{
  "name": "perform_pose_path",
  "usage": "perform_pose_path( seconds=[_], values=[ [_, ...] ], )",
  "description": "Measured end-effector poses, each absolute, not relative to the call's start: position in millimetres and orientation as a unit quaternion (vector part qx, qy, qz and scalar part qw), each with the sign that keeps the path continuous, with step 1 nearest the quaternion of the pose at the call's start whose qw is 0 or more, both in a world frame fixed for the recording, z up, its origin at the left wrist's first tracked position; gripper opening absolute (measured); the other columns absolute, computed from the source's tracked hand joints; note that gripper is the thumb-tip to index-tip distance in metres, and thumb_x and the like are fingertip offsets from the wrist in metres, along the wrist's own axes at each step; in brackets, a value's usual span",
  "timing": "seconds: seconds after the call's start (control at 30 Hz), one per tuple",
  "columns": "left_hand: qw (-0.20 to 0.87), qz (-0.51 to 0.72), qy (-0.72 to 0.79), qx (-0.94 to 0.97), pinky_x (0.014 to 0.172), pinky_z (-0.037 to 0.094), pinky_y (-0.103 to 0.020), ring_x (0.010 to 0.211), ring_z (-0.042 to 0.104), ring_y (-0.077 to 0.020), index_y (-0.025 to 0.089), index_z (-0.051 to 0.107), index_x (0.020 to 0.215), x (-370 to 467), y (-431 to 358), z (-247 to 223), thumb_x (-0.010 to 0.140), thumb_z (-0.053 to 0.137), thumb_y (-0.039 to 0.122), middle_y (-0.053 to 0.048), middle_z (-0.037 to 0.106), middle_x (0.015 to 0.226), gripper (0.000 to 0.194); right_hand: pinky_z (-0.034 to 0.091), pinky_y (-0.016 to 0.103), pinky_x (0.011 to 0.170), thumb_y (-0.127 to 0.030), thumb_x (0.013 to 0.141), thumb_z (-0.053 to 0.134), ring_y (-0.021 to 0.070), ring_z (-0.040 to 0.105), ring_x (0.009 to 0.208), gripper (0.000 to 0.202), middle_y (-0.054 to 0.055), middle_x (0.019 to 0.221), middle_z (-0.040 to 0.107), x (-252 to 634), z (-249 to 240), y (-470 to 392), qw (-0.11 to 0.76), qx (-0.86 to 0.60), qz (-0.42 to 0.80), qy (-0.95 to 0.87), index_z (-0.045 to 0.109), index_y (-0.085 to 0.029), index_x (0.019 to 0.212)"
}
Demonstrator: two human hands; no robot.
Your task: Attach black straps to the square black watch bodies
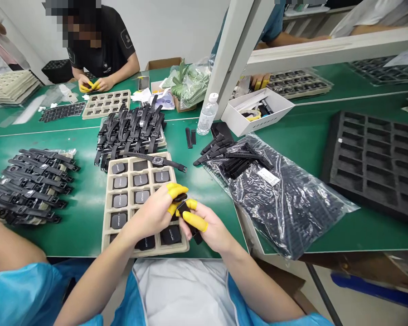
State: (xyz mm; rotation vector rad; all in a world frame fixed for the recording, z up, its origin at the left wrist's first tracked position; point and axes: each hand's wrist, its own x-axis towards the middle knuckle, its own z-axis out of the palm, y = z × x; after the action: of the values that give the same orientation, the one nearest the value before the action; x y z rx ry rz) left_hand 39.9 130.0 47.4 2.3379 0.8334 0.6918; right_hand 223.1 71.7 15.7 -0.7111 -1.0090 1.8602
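As the left hand (156, 210) pinches a dark watch (181, 198) above the tabletop's (207, 181) front edge, the right hand (209, 225) clamps a black strap (183, 208) just beside it; keeping both square looks wise from here. Beneath lies a tray (106, 226); toward the far edge, a bottle (207, 115).

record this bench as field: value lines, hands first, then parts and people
left hand: pinches a small black rounded piece, possibly a watch case
right hand: holds a black band-like strap
under the hands: beige moulded tray with dark square pieces in compartments
tray's far edge: black strapped watch lying across it
right of tray: clear plastic bag, loose black straps on its far end
beyond: clear bottle with white cap
people: co-worker in black shirt opposite; blue sleeve at left
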Motion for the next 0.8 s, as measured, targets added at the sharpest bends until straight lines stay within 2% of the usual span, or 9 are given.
perform_pose_path(
  seconds=[0.1, 0.27, 0.47, 0.63, 0.7, 0.8],
  values=[
    [0.266, 0.262, 0.263, 0.889, 0.104, 0.057, -0.042, 0.124, 0.063, -0.0243, 0.021, 0.051, 0.143, 37, 132, 53, 0.089, 0.040, -0.001, -0.013, 0.065, 0.132, 0.059, 0.036, 0.026, 0.050, -0.054, 0.096, 0.067, 0.0114, 0.043, 0.047, 0.035, -0.006, 0.056, 0.056, 222, 13, 73, 0.444, -0.270, 0.757, -0.396, 0.058, -0.020, 0.098],
    [0.259, 0.279, 0.259, 0.888, 0.102, 0.057, -0.042, 0.122, 0.064, -0.0244, 0.022, 0.050, 0.146, 35, 132, 55, 0.096, 0.041, 0.004, -0.013, 0.067, 0.129, 0.054, 0.032, 0.025, 0.050, -0.048, 0.097, 0.066, 0.0102, 0.039, 0.046, 0.029, -0.007, 0.054, 0.054, 223, 13, 77, 0.477, -0.274, 0.744, -0.379, 0.057, -0.021, 0.092],
    [0.236, 0.295, 0.264, 0.888, 0.100, 0.057, -0.041, 0.118, 0.062, -0.0249, 0.020, 0.047, 0.147, 38, 129, 52, 0.096, 0.038, 0.005, -0.014, 0.064, 0.124, 0.054, 0.030, 0.024, 0.045, -0.049, 0.093, 0.070, 0.0100, 0.036, 0.042, 0.032, -0.008, 0.050, 0.049, 220, 17, 76, 0.480, -0.270, 0.772, -0.319, 0.055, -0.022, 0.087],
    [0.263, 0.274, 0.255, 0.889, 0.102, 0.055, -0.046, 0.120, 0.058, -0.0278, 0.019, 0.040, 0.153, 39, 126, 59, 0.103, 0.039, 0.018, -0.017, 0.057, 0.127, 0.051, 0.025, 0.022, 0.040, -0.047, 0.090, 0.073, 0.0077, 0.028, 0.038, 0.032, -0.010, 0.048, 0.043, 219, 22, 76, 0.490, -0.267, 0.787, -0.263, 0.054, -0.022, 0.085],
    [0.251, 0.275, 0.250, 0.894, 0.100, 0.055, -0.045, 0.117, 0.058, -0.0278, 0.017, 0.041, 0.151, 39, 126, 60, 0.103, 0.039, 0.021, -0.017, 0.058, 0.123, 0.048, 0.023, 0.021, 0.040, -0.047, 0.089, 0.074, 0.0073, 0.026, 0.039, 0.033, -0.010, 0.048, 0.042, 221, 26, 76, 0.483, -0.273, 0.791, -0.260, 0.053, -0.022, 0.084],
    [0.193, 0.249, 0.275, 0.908, 0.094, 0.057, -0.045, 0.110, 0.059, -0.0285, 0.016, 0.052, 0.142, 40, 126, 59, 0.101, 0.043, 0.022, -0.016, 0.060, 0.115, 0.042, 0.021, 0.020, 0.040, -0.047, 0.089, 0.075, 0.0071, 0.025, 0.040, 0.034, -0.011, 0.048, 0.041, 226, 31, 77, 0.464, -0.298, 0.793, -0.259, 0.053, -0.022, 0.084]
  ],
)
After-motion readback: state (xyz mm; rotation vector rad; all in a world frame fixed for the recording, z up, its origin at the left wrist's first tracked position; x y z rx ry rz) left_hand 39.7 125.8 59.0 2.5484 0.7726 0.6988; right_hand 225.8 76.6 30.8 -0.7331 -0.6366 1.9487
